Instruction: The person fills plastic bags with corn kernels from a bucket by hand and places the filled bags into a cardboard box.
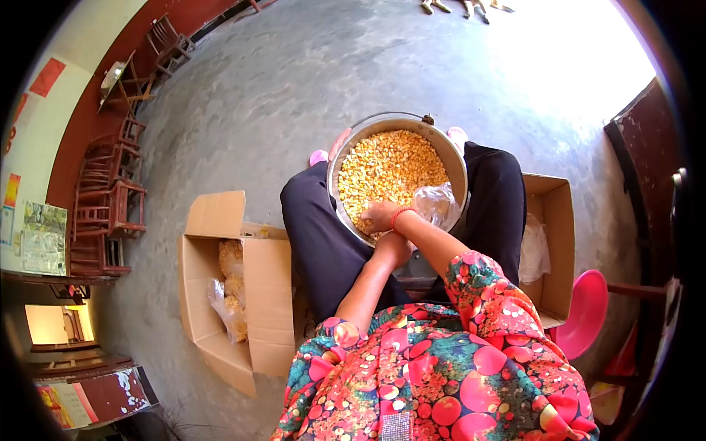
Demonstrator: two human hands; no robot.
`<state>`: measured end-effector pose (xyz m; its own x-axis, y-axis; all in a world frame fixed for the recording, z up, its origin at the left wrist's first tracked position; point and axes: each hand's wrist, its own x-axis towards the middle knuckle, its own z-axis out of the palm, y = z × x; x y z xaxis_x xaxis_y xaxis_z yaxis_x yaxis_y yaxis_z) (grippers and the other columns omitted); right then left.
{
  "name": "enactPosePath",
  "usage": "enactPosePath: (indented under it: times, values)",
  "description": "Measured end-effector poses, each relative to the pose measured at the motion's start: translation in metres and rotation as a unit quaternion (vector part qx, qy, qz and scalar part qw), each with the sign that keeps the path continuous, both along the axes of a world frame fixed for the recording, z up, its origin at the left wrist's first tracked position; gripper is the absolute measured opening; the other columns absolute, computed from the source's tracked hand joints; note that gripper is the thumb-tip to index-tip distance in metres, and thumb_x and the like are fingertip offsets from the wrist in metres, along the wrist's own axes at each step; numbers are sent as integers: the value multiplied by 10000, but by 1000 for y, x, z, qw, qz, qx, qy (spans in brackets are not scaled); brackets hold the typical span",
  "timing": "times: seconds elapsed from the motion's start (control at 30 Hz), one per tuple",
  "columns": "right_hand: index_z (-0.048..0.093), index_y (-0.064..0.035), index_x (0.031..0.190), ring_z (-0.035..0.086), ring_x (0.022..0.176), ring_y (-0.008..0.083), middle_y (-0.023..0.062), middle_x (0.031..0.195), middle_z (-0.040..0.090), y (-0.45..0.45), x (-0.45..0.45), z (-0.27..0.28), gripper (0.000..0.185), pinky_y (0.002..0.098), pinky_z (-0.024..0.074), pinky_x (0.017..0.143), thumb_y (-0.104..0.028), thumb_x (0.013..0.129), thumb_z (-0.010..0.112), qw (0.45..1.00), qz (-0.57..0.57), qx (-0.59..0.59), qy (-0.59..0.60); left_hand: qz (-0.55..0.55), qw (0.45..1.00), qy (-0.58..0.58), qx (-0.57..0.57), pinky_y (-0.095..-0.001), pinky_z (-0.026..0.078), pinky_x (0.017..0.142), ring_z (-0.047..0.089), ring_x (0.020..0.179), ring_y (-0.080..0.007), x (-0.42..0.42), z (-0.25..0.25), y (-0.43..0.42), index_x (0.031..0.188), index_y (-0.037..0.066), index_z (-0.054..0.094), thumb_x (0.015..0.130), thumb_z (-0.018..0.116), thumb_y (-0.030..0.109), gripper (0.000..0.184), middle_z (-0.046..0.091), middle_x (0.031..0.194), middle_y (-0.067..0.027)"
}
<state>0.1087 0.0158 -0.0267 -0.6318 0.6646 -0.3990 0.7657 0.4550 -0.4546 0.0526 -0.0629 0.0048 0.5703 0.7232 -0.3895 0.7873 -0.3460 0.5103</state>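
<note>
A round metal pot [465,173] with a wire handle sits between my knees, filled with yellow corn kernels [390,165]. My right hand [382,215], with a red bracelet on the wrist, reaches into the pot at the near side of the kernels; its fingertips are too small to read. Just below it my left hand [393,248] is at the pot's near rim, its fingers hidden by the right hand and wrist. A clear plastic bag [437,206] lies on the corn, to the right of my right hand.
An open cardboard box [268,294] at the left holds bags of corn [234,294]. Another box [560,242] at the right holds a plastic bag [535,253], beside a pink basin [585,312]. Wooden chairs [110,206] line the left wall. An animal's legs [474,7] show at the top.
</note>
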Motion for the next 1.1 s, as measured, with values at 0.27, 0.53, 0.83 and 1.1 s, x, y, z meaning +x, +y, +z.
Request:
enactPosePath:
  times: [0.27,0.53,0.83,1.1]
  values:
    - [601,-86,874,540,752,182,73,840,596,-2,23,-25,245,304,431,678,-255,707,541,936,-185,-202,223,82,996,-36,-14,-395,429,738,542,838,-324,-1,9,-5,924,78,584,741,434,131,242,564,880,-198]
    - [538,-67,937,500,885,170,17,916,539,18,72,-7,252,317,457,663,-63,690,588,841,-176,-180,479,187,969,-156,38,-373,420,771,538,861,-329,-1,-3,-1,938,22,567,704,477,81,258,558,898,-213]
    - [571,-22,808,522,677,102,22,749,557,-1,104,58,179,234,423,631,-163,797,462,879,-158,-294,342,280,938,-181,100,-357,346,887,433,1034,-360,-4,-4,5,1154,-33,377,676,485,27,494,453,1091,-256]
    - [615,-66,840,561,677,141,43,755,611,-1,112,44,215,271,442,658,-225,735,516,983,-48,-145,104,257,929,-224,145,-344,347,889,419,1063,-331,-5,3,4,1192,29,363,692,460,-22,512,427,1141,-224]
